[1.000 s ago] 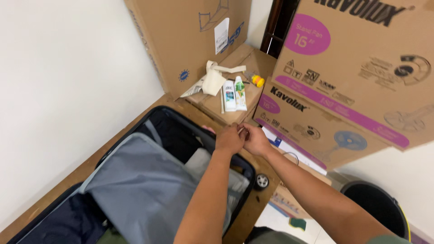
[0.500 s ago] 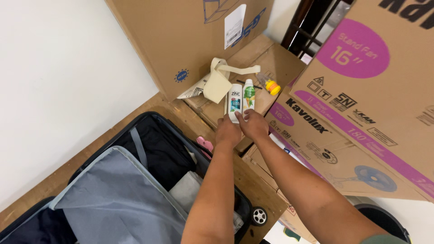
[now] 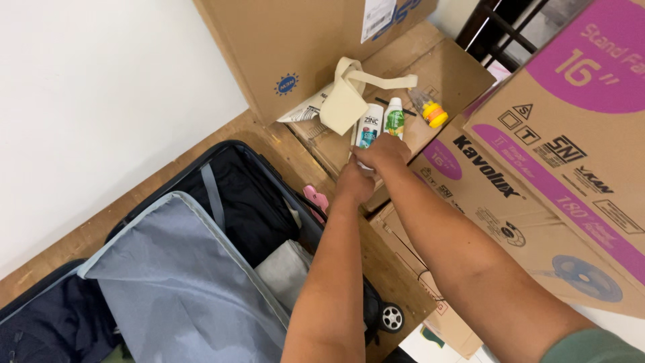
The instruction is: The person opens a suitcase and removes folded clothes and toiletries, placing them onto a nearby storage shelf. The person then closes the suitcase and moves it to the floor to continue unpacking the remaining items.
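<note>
Moved since the earlier frame: both hands have travelled away from the suitcase rim and up to the flat cardboard box, now meeting at the lower ends of the bottles.

Item 1: white bottle (image 3: 369, 128), plastic, smooth, printed label; one. Lies flat on the flat cardboard box (image 3: 443, 70), long axis running up-frame, top end pointing away from the person, towards the wall boxes.
Item 2: green-labelled bottle (image 3: 394, 118), white cap, plastic; one. Just beside item 1, parallel, same heading.
Item 3: right hand (image 3: 384, 150), fingers curled over the near ends of both bottles; whether they grip cannot be told.
Item 4: left hand (image 3: 355, 183), loosely closed, just below the right hand; contents hidden.
Item 5: cream cloth pouch (image 3: 344, 102) with strap, soft; one, touching item 1's far side.
Item 6: yellow-capped small bottle (image 3: 431, 111); one, near item 2.
Item 7: dark suitcase (image 3: 238, 195), open, grey fabric lining; one.
</note>
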